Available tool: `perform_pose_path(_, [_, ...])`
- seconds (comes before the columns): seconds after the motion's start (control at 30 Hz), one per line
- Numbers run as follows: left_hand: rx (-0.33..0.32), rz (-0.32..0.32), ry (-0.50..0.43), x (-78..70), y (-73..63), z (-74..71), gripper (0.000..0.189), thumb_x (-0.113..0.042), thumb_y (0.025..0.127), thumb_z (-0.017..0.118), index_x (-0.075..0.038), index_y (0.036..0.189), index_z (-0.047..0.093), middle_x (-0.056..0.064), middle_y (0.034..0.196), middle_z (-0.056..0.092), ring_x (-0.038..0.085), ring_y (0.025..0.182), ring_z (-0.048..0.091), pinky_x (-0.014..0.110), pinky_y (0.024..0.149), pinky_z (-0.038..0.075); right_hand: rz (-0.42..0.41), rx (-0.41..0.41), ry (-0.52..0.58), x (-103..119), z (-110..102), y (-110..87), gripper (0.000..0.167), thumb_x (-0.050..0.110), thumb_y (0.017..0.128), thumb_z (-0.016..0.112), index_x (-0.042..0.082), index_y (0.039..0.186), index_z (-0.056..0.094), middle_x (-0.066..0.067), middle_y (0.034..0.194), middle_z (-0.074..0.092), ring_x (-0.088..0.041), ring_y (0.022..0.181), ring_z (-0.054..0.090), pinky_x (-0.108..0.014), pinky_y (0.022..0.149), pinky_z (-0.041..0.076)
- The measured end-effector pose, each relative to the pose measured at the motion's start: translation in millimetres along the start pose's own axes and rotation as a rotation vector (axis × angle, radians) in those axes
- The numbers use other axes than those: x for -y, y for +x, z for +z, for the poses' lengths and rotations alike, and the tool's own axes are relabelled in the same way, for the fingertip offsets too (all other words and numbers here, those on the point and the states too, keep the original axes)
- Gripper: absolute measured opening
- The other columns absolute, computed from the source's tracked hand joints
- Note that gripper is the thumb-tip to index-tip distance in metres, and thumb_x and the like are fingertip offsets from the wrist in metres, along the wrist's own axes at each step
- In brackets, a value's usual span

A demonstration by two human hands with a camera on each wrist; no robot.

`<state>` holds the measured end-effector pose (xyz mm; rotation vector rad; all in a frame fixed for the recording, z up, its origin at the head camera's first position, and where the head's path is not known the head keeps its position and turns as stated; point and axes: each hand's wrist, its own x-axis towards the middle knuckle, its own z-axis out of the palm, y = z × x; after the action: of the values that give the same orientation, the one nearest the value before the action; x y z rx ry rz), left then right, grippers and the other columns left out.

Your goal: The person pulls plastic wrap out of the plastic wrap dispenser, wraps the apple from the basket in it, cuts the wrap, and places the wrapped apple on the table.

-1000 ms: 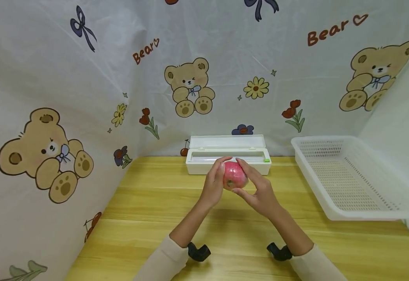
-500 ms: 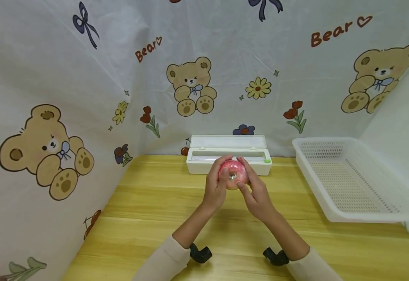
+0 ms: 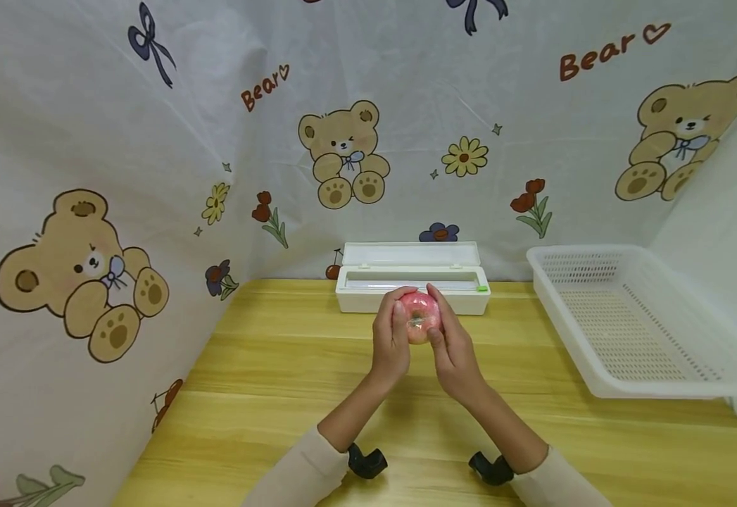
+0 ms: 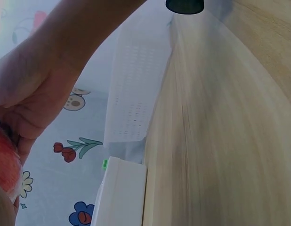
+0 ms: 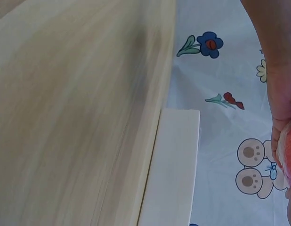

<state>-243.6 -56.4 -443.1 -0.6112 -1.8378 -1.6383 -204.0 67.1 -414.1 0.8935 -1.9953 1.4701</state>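
Note:
A red-pink apple (image 3: pixel 420 318), glossy with clear plastic wrap, is held up between both hands in the head view. My left hand (image 3: pixel 391 345) grips its left side, thumb on the near face. Round the right side curl the fingers of my right hand (image 3: pixel 455 355), its thumb low on the front. The left wrist view catches part of the apple (image 4: pixel 5 162) at the left edge, well above the table. Behind the hands stands a white cling film box (image 3: pixel 412 303), lid raised, with a green tab at its right end.
A white perforated basket (image 3: pixel 628 387) stands at the right of the wooden table (image 3: pixel 267 394). Bear-print cloth (image 3: pixel 406 84) hangs behind and on the left. A black wrist mount (image 3: pixel 367 462) sits under the left sleeve, and another black mount (image 3: pixel 490 468) under the right.
The apple has been turned so that its hollow end faces the camera. Both hands have closed in around it, and the forearms have drawn slightly nearer each other.

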Motion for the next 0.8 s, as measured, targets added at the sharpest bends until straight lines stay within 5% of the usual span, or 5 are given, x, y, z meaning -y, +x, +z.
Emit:
perform_pose_path(0.43, [0.013,-0.003,0.015,5.2,0.9,-5.2,0.034,-0.014,0.111,0.031,-0.008,0.130,0.059,0.011,0.117,0.064,0.021,0.098,0.061,0.032,0.078,0.058,0.008,-0.021,0.002,0,4,0.4,0.053,-0.019,0.096,0.051,-0.018,0.146,0.035,-0.036,0.145,0.045,-0.040,0.127,0.053,-0.015,0.104,0.043])
perform_pose_path(0.6, [0.052,-0.149,-0.067,3.0,9.0,-13.5,0.037,-0.025,0.113,0.032,-0.012,0.129,0.061,0.008,0.120,0.065,0.020,0.102,0.061,0.030,0.080,0.058,0.108,0.065,0.000,-2,0,3.4,0.059,-0.010,0.097,0.056,-0.012,0.152,0.032,-0.028,0.150,0.044,-0.040,0.135,0.047,-0.017,0.109,0.037])
perform_pose_path(0.8, [0.130,-0.354,-0.188,0.5,17.5,-19.0,0.045,-0.035,0.112,0.031,-0.011,0.135,0.060,0.012,0.136,0.058,0.024,0.119,0.057,0.039,0.095,0.055,0.120,0.107,-0.002,-17,-7,0.3,0.084,-0.007,0.088,0.074,-0.003,0.158,0.026,-0.025,0.158,0.037,-0.040,0.142,0.041,-0.042,0.110,0.040])
